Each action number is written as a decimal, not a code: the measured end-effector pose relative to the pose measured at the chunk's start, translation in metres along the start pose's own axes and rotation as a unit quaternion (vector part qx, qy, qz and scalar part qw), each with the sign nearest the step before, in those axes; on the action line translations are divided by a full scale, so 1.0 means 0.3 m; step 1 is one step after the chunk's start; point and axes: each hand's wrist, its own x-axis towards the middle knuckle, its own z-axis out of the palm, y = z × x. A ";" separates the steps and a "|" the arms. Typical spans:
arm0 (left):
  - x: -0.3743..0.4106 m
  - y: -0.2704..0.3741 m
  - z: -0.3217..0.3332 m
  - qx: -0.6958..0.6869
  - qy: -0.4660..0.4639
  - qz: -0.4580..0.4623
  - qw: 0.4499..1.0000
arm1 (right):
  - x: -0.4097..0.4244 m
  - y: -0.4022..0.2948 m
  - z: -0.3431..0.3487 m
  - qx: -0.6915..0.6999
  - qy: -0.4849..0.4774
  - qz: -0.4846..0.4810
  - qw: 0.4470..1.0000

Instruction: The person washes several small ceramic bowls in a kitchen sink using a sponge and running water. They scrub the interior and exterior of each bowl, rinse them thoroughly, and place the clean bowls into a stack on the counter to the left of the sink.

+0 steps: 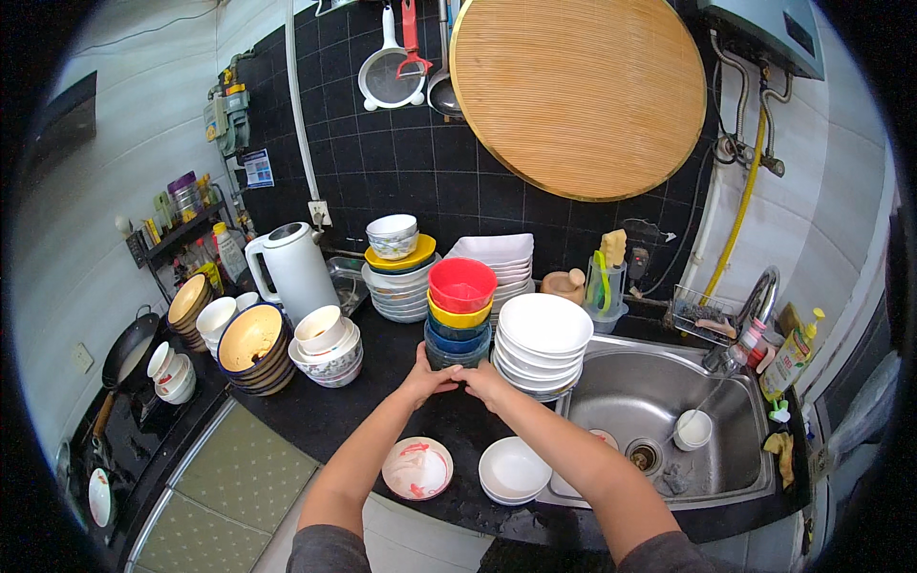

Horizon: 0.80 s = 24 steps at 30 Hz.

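Both arms reach forward over the black countertop. My left hand and my right hand meet at the base of a tall stack of bowls, their fingers around its lower part. The stack has a red bowl on top, a yellow bowl under it, and dark blue bowls below. A stack of white plates stands just right of it. Nearer to me lie a white dish with red markings and a small stack of white bowls. Whether the bowl stack rests on the counter is hidden.
Water runs from the faucet into the steel sink, where a white cup sits. A white electric kettle, patterned bowls and cream bowls stand left. Behind are stacked plates and square dishes.
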 end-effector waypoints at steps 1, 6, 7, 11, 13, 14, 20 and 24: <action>0.002 0.001 0.018 -0.003 0.017 -0.004 1.000 | 0.012 0.012 -0.003 0.008 0.007 0.001 1.000; 0.022 0.011 0.068 0.013 0.051 -0.013 0.999 | 0.064 0.074 -0.011 -0.034 0.053 0.000 0.998; 0.021 0.014 0.066 0.016 0.054 -0.023 0.998 | 0.047 0.066 -0.019 -0.045 0.047 -0.014 0.998; 0.049 -0.020 0.031 0.105 0.071 -0.034 0.991 | -0.072 -0.042 -0.099 -0.035 -0.114 0.039 0.992; 0.046 -0.011 0.038 0.158 0.085 -0.064 0.982 | -0.134 -0.066 -0.122 -0.026 -0.095 0.050 0.994; 0.036 0.005 0.062 0.185 0.096 -0.065 0.976 | -0.152 -0.044 -0.166 -0.014 -0.117 0.056 0.991; 0.016 -0.107 -0.034 0.429 0.270 0.083 0.858 | -0.348 -0.028 -0.353 -0.021 -0.137 -0.003 0.990; -0.177 0.071 0.116 0.428 0.183 0.142 0.873 | -0.493 0.008 -0.510 -0.020 -0.074 0.017 0.997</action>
